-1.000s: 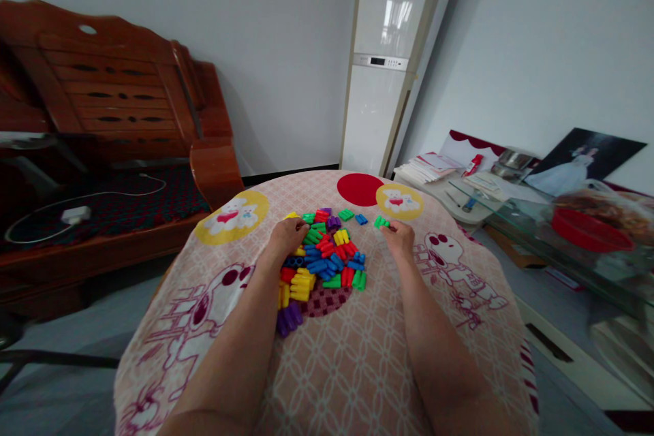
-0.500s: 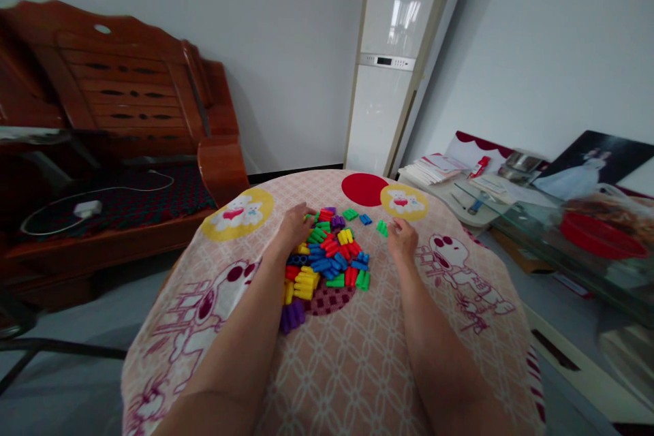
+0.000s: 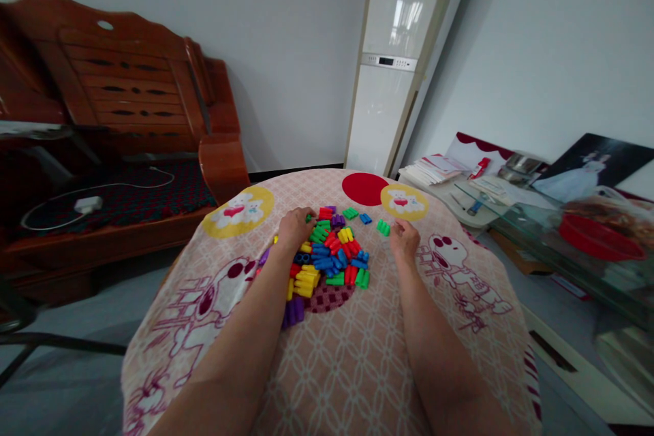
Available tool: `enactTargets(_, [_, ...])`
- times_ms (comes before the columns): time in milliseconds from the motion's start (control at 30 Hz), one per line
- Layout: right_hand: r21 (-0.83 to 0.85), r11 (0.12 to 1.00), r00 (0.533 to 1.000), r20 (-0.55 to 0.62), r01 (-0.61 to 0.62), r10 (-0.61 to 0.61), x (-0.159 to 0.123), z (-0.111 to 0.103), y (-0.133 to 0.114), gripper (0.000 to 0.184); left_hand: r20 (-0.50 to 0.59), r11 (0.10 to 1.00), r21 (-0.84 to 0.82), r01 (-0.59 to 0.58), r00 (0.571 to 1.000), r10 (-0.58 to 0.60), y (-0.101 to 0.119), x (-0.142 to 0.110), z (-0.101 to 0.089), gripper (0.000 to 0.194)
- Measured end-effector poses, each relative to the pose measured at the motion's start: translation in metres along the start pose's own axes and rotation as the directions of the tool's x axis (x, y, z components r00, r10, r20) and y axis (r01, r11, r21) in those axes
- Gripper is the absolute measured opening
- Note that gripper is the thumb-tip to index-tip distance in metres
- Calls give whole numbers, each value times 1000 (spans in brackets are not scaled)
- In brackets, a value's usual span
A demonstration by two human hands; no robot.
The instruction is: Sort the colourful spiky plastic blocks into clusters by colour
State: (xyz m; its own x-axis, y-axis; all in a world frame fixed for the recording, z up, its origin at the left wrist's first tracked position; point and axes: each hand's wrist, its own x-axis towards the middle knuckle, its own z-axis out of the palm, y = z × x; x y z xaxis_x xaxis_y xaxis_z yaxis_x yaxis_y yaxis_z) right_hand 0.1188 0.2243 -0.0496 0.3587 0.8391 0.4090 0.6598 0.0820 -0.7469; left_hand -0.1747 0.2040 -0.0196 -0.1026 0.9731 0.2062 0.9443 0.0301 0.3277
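Observation:
A heap of toy building blocks (image 3: pixel 321 263) in red, yellow, blue, green and purple lies on the patterned tablecloth (image 3: pixel 352 361). My left hand (image 3: pixel 295 228) is at the heap's far left side, fingers curled around a small green block (image 3: pixel 308 217) that is mostly hidden. On the right, my right hand (image 3: pixel 405 238) rests by the cloth with its fingers loosely bent and slightly apart. Just left of its fingertips is a separate green block (image 3: pixel 383 227). A blue block (image 3: pixel 365 219) and another green block (image 3: pixel 350 213) lie beyond the heap.
A wooden bench (image 3: pixel 127 95) with a white charger (image 3: pixel 88 204) stands at the left. Behind the table is a tall white cabinet-like appliance (image 3: pixel 381 116). To the right, a glass-topped stand (image 3: pixel 541 225) carries papers, a red basket (image 3: pixel 603 237) and a framed photo.
My left hand has drawn slightly back toward me, its fingers now curled more around the green block. My right hand has shifted a little right, away from the separate green block.

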Motion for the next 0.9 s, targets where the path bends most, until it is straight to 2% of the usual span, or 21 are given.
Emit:
enactTargets(100, [33,999,998,-55,-16,18,3,-4,-1,37,-26,998,-28,50,998,-51,0,-2,-4,35])
enactTargets(233, [58,995,990,-119,81,-74,2,-7,-10,36,-48,993,-82,81,995,-85,3,-2,-18,40])
enactTargets(333, [136,974,982,-65,183,-175,-5,-5,-26,33,-76,982,-185,-23,997,9,18,-3,-32,41])
enactTargets(433, [256,930,953,84,263,-292,-17,2,-44,29,-66,945,-273,-180,984,168,42,-8,-39,42])
enactTargets(533, [284,904,893,230,318,-386,-29,11,-59,27,-21,910,-288,-299,952,306,68,-17,-34,43])
enactTargets(633, [201,896,859,266,395,-438,-37,16,-65,23,14,880,-293,-375,918,396,85,-25,-24,45])
enactTargets(800, [103,914,869,286,391,-404,-32,11,-63,18,-23,823,-392,-411,898,439,92,-29,-13,47])
enactTargets(900, [90,944,909,257,317,-330,-18,-3,-55,18,-33,814,-441,-377,914,405,88,-27,-12,46])
